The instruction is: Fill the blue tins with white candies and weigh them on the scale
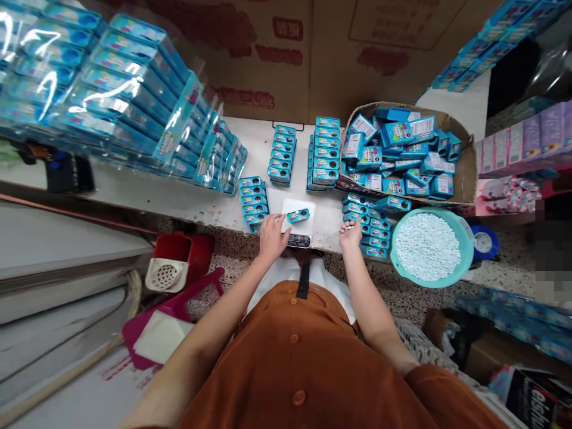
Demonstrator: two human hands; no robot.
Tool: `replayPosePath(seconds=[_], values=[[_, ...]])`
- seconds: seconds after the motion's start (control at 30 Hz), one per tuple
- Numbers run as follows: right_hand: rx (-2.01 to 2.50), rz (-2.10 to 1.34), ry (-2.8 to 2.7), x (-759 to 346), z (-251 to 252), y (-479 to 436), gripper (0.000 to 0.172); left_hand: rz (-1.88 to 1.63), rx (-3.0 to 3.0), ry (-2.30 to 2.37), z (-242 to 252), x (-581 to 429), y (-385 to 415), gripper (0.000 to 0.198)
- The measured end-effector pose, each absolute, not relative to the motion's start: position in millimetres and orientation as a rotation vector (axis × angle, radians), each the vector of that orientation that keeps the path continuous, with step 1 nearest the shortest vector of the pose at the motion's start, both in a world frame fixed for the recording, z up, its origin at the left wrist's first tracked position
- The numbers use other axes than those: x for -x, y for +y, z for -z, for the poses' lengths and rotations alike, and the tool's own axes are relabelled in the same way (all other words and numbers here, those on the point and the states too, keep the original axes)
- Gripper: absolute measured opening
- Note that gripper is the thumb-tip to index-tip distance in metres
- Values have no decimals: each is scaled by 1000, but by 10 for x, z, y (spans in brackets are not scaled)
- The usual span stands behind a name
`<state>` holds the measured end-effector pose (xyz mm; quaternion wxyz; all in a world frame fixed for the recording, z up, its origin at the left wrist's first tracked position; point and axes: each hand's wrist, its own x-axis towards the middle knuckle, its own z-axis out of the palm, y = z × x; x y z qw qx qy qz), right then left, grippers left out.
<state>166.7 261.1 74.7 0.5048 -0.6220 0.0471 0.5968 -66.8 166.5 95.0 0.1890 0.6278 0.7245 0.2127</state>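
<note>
My left hand (272, 237) rests at the left edge of a white digital scale (298, 208), its fingers reaching toward the platform and holding nothing I can see. A small blue tin (298, 215) lies on the scale, tilted across the platform. The scale's dark display (299, 241) faces me. My right hand (350, 235) sits to the right of the scale, its fingertips against a low pile of blue tins (370, 229). Further stacks of blue tins (253, 199) stand left of the scale, with taller ones (281, 155) behind it.
A cardboard box (465, 167) overflowing with blue cartons sits at the back right. A teal basin (465, 238) of pale round candies stands beside it. Shrink-wrapped blue packs (120, 89) are piled at the left. A red bucket (196, 250) and a pink dustpan (152, 328) are on the floor.
</note>
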Motion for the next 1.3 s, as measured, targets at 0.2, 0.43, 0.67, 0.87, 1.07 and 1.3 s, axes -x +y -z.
replayPosePath(seconds=[0.2, 0.43, 0.67, 0.87, 1.07, 1.3], values=[[1463, -1457, 148, -1595, -839, 2610, 35, -506, -1873, 1993, -813, 382, 1804, 52], [1414, -1496, 232, -1301, -907, 2691, 34, -493, -1908, 1984, -776, 343, 1796, 51], [1406, -1579, 57, -865, -903, 2817, 34, -534, -1884, 2045, -835, 587, 1629, 49], [1422, -1565, -96, -609, -897, 2850, 39, -580, -1794, 2075, -822, 800, 1211, 40], [1462, -1478, -305, -478, -790, 2791, 45, -559, -1723, 2105, -785, 880, 929, 39], [1514, -1334, -611, -400, -710, 2712, 55, -588, -1662, 2118, -774, 914, 879, 38]])
